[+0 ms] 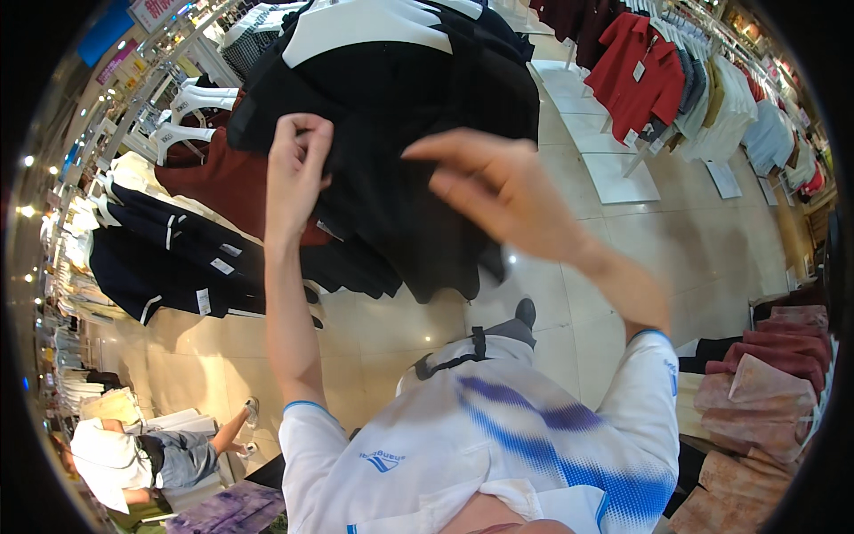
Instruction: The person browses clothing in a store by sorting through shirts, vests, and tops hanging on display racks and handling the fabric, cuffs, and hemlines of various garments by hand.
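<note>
A black garment [400, 180] hangs in front of me on a white hanger [367, 30], its lower edge reaching down over the floor. My left hand [300, 160] is at the garment's left side with fingers curled and thumb against them. Whether cloth is pinched inside that curl cannot be made out. Blurred by motion, my right hand [497, 190] is over the garment's right part. Its thumb and fingers are apart, and nothing shows between them.
Left of the garment hang a rust-brown top [213, 180] and navy clothes [167, 260] with tags. A red shirt [644, 73] hangs on a rack at right, above white base panels [594, 133]. Folded pink clothes [760, 387] lie lower right. A person [153, 454] is at lower left.
</note>
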`<state>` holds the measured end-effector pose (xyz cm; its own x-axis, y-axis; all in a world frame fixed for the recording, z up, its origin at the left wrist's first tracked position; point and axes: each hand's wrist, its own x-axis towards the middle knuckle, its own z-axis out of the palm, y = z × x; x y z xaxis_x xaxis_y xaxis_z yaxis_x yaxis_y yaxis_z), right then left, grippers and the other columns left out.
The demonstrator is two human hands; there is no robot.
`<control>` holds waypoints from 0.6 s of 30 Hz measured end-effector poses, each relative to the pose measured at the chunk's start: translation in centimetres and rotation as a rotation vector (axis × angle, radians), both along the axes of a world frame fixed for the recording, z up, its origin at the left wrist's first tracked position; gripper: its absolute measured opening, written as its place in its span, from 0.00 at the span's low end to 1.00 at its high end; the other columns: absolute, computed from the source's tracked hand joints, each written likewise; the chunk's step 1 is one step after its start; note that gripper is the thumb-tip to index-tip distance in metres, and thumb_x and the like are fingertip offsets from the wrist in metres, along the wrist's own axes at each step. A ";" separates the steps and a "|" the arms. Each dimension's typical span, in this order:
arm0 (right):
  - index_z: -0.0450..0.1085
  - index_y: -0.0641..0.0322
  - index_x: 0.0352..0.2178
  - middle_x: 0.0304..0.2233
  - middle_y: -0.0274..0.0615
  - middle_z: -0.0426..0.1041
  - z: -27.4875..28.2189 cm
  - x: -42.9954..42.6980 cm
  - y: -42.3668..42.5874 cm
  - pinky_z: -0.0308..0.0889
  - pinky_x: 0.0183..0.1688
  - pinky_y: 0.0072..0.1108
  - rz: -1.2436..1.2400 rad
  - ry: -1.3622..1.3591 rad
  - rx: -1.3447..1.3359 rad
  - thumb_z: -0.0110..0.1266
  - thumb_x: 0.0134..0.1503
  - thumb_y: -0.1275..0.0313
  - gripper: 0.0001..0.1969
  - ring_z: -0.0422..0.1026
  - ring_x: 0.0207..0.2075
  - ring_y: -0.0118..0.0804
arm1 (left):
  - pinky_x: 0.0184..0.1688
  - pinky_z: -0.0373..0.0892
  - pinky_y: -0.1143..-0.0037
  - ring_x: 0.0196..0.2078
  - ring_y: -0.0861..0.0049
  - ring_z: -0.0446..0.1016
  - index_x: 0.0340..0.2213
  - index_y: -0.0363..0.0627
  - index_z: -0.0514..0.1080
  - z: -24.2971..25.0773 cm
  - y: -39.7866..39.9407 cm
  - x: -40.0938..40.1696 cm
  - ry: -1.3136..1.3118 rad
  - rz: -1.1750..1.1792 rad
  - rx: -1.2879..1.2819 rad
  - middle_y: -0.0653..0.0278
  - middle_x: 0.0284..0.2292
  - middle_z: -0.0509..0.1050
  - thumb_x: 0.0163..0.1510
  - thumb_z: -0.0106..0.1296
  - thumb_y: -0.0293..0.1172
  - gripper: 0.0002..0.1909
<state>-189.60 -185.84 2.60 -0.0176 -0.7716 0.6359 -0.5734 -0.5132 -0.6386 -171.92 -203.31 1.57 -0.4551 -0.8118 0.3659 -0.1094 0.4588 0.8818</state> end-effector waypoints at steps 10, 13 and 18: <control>0.64 0.67 0.48 0.37 0.44 0.75 -9.0 4.7 -3.4 0.72 0.31 0.21 0.151 -0.272 0.149 0.45 0.56 0.84 0.17 0.76 0.26 0.34 | 0.20 0.59 0.86 0.24 0.88 0.69 0.39 0.37 0.63 -2.1 0.5 -0.1 0.005 -0.122 0.050 0.64 0.28 0.73 0.55 0.55 0.32 0.16; 0.68 0.66 0.43 0.34 0.43 0.74 -8.5 3.8 -3.1 0.71 0.30 0.20 0.100 -0.206 0.098 0.46 0.55 0.83 0.14 0.76 0.27 0.33 | 0.20 0.58 0.86 0.24 0.88 0.68 0.39 0.37 0.63 -2.4 0.3 0.1 -0.022 -0.110 0.026 0.64 0.29 0.73 0.54 0.56 0.30 0.15; 0.69 0.64 0.38 0.32 0.42 0.72 -6.7 -2.0 -2.5 0.68 0.29 0.21 -0.495 -0.162 -0.282 0.54 0.53 0.78 0.10 0.73 0.29 0.34 | 0.19 0.56 0.87 0.23 0.90 0.67 0.39 0.39 0.64 -3.0 -0.1 0.5 0.085 -0.118 0.008 0.65 0.29 0.72 0.54 0.55 0.25 0.13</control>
